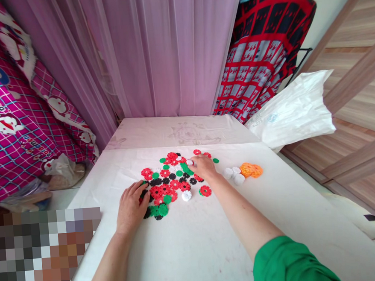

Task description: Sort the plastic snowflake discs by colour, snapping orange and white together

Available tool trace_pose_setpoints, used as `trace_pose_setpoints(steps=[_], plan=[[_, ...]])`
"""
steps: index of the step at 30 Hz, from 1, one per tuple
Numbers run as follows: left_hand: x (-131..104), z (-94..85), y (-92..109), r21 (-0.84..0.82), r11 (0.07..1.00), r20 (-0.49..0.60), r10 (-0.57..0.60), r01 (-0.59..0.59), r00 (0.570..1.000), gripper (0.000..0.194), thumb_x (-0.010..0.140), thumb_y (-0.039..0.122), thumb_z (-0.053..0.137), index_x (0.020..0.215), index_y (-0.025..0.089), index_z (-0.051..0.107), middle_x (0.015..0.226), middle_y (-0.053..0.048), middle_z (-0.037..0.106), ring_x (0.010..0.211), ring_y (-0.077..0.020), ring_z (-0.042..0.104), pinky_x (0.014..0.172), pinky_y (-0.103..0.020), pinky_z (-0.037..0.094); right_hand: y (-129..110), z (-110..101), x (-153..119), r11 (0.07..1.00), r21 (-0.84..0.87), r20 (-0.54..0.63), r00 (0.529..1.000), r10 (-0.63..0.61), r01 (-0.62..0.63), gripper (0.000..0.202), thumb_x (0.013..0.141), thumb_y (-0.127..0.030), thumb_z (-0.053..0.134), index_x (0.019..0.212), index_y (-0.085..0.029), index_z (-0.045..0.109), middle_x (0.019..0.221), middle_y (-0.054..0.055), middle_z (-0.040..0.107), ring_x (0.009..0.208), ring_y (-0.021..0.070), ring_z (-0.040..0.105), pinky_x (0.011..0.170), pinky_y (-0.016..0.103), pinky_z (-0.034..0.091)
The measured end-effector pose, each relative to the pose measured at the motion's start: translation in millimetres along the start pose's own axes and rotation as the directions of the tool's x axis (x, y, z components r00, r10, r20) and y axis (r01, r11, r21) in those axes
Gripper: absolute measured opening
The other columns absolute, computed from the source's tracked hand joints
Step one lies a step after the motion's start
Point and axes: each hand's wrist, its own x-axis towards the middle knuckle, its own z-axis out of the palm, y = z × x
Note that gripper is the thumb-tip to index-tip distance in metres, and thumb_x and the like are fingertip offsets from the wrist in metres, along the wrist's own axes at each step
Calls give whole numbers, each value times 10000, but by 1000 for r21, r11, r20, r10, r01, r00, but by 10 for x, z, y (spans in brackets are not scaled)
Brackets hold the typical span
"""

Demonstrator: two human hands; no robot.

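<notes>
Many flat, notched plastic discs lie in a loose pile on the white table (pixel 189 251), among them red discs (pixel 205 191), green discs (pixel 163 209), black discs (pixel 193 180) and a white disc (pixel 186 195). At the pile's left edge my left hand (pixel 132 206) rests with its fingers spread over black and green discs. My right hand (pixel 204 166) reaches to the pile's upper right, its fingertips pinched on a small white disc (pixel 189 162). Right of my right forearm sit several white discs (pixel 238 178) beside a cluster of orange discs (pixel 252 170).
A white plastic bag (pixel 296 111) leans over the table's right edge. Behind the table hangs a purple curtain (pixel 165 52). Patterned pink fabric (pixel 27 104) is on the left, red and black fabric (pixel 255 54) at the back right, and a wooden cabinet (pixel 357 86) on the right.
</notes>
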Motion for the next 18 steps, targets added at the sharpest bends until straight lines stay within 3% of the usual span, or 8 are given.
trace_pose_setpoints(steps=[5,9,13,18], plan=[[2,-3,5,-2,1000,0,-9,9,1000,420,940,454,451,1162,209,709,1316,-98,672,1226,-296,599,1060,-502,466,-19,14,36,998,58,-11,999,35,-35,236,883,-370,636,1046,-229,729,1103,76,715,1067,227,633,879,306,442],[1,1,0,-9,1000,-5,-4,4,1000,413,937,457,455,1167,222,706,1316,-93,672,1223,-295,600,1056,-505,468,3,-16,-86,984,152,-48,994,100,-91,191,847,-346,681,991,-225,715,1056,68,730,1024,218,646,880,307,456],[1,1,-1,-11,1000,-4,-4,4,1000,405,934,452,462,1162,225,707,1318,-92,671,1217,-291,604,1056,-494,467,27,-87,-415,957,283,-146,983,109,-64,176,810,-272,693,979,-225,697,1051,56,723,1010,210,649,897,314,464],[3,-12,17,-7,1000,8,-13,13,1000,416,938,458,450,1169,222,703,1325,-92,669,1225,-290,599,1065,-493,457,-50,-78,-935,866,484,-182,982,-45,129,166,765,-236,710,929,-240,684,1010,20,723,1009,198,646,897,317,477]])
